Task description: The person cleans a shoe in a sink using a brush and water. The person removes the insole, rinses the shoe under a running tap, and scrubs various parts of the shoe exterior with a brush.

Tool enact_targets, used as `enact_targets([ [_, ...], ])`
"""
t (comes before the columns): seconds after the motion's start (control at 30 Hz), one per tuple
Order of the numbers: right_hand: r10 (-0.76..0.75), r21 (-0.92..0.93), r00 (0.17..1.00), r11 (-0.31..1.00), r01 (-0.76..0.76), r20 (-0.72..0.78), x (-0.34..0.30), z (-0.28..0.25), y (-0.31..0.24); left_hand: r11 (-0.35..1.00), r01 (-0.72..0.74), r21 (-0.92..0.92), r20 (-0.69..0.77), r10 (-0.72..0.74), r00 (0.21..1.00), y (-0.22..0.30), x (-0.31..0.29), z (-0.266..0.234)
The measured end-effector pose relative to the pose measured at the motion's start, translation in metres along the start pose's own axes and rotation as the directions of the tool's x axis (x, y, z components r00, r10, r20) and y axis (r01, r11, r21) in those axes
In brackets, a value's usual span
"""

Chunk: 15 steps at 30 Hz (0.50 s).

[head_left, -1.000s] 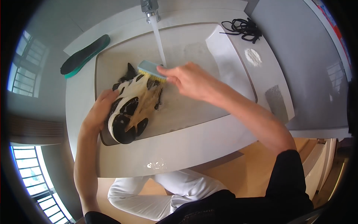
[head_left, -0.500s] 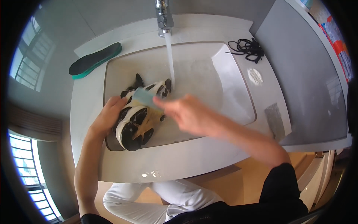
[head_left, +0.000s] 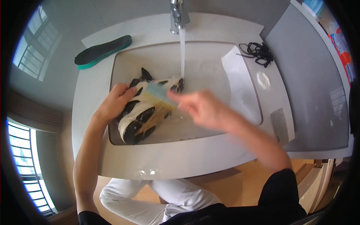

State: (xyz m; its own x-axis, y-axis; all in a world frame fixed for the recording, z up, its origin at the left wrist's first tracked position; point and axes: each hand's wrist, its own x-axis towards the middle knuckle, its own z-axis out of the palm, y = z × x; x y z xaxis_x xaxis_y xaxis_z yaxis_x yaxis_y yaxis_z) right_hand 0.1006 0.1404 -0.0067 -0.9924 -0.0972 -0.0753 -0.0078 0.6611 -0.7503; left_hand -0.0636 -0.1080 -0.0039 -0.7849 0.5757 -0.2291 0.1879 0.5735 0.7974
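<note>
A white and black sneaker (head_left: 140, 116) lies sole-up in the white sink (head_left: 210, 77). My left hand (head_left: 114, 103) grips its left side and holds it steady. My right hand (head_left: 200, 108), blurred by motion, holds a scrubbing brush (head_left: 159, 95) with a pale blue back and yellowish bristles, pressed against the sneaker's sole. Water runs from the chrome tap (head_left: 178, 15) in a thin stream (head_left: 182, 52) that lands by the shoe's toe.
A black insole with a green edge (head_left: 103, 50) lies on the counter at the back left. Black shoelaces (head_left: 258, 50) are bundled at the back right, beside a grey surface (head_left: 311, 75). A window with bars (head_left: 22, 165) is at the left. My white-trousered legs (head_left: 150, 198) show below the counter.
The brush and my right hand have moved down from the shoe's toe end toward the middle of the sole. The view has shifted, so the sink sits more centred.
</note>
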Motion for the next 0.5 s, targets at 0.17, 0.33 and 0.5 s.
enact_targets([
  [0.17,-0.124,0.017,0.99,0.992,0.125,-0.064,-0.007,0.01,-0.001,0.999,-0.023,0.036,-0.005,0.023,1.0,-0.005,0.0,-0.001],
  [0.33,0.1,-0.197,0.995,0.975,-0.103,-0.024,0.011,-0.016,0.001,0.999,-0.03,0.046,0.008,0.03,1.0,-0.001,-0.002,-0.005],
  [0.5,0.073,-0.165,0.995,0.983,-0.085,-0.075,0.01,-0.012,0.004,0.999,-0.049,-0.022,-0.103,0.046,0.994,-0.004,-0.007,0.003],
])
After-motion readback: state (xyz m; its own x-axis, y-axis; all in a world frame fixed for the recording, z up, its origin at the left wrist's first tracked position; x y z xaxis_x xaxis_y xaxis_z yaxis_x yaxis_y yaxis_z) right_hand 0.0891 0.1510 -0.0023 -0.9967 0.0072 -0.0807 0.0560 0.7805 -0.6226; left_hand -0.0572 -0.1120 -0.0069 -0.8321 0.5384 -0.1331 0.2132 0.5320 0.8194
